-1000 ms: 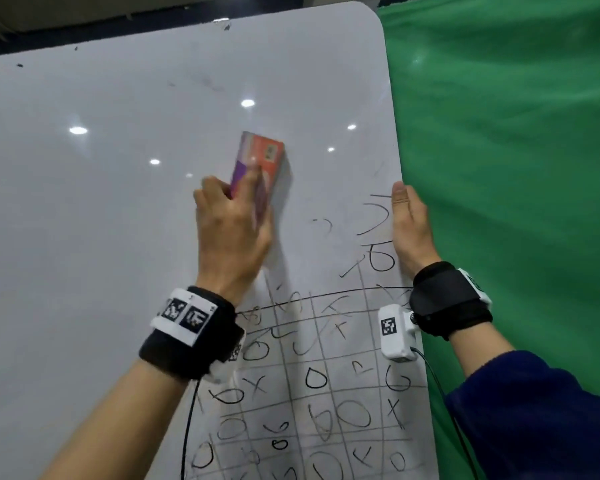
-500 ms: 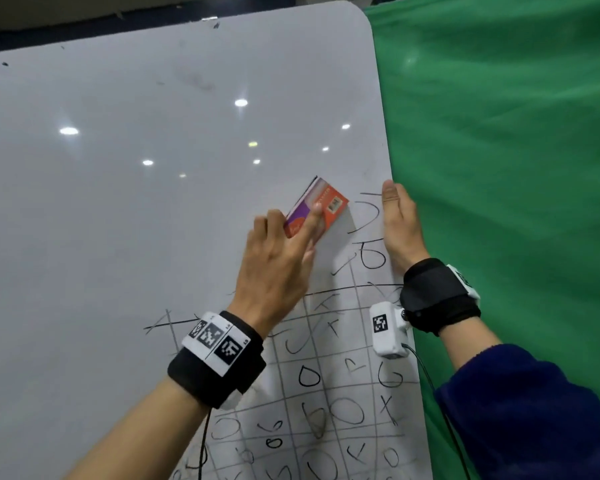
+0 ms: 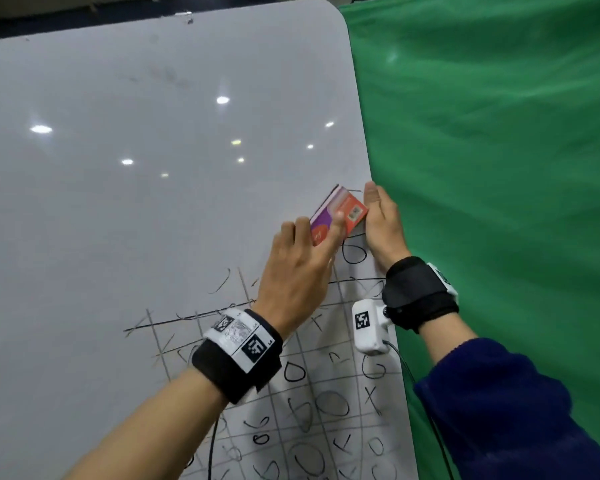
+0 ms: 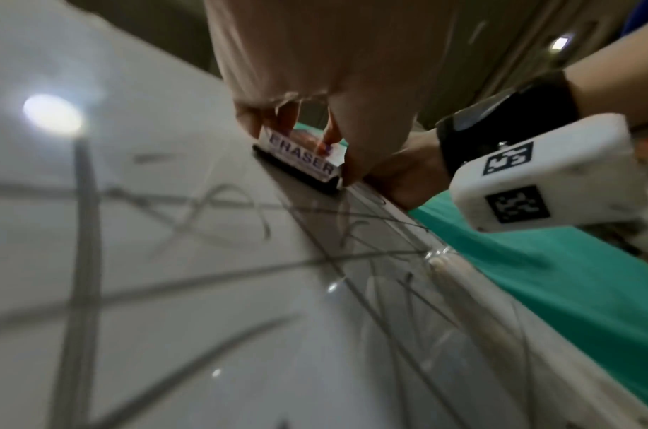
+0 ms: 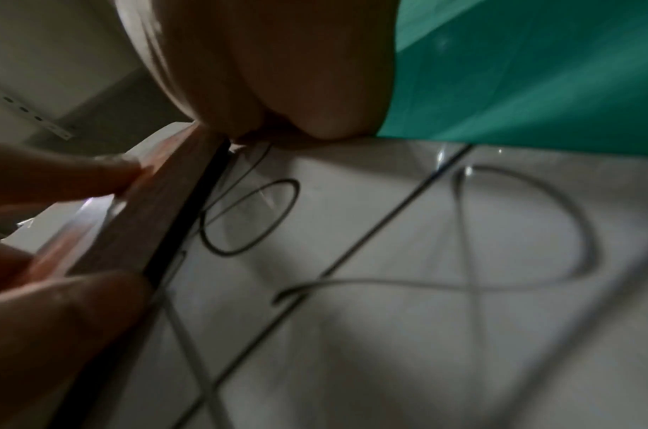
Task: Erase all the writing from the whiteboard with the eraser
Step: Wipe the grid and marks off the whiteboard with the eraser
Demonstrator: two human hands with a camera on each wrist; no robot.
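The whiteboard point(image 3: 153, 209) stands upright, its upper part wiped and a black grid of O and X marks point(image 3: 326, 396) across its lower right. My left hand point(image 3: 298, 271) grips the orange and purple eraser point(image 3: 347, 211) and presses its dark felt flat on the board, close to the right edge. In the left wrist view the eraser point(image 4: 300, 161) shows the word ERASER on its side. My right hand point(image 3: 383, 226) holds the board's right edge, almost touching the eraser. One O point(image 5: 248, 217) sits just below the eraser point(image 5: 149, 220).
A green cloth backdrop point(image 3: 499, 168) hangs behind and to the right of the board. A white wrist camera point(image 3: 369, 325) with a cable hangs under my right wrist, in front of the grid. Ceiling lights reflect off the board.
My left hand has swept the eraser down and to the right, from the board's middle to its right edge. Strokes beside my right hand are wiped away. The right hand stayed put.
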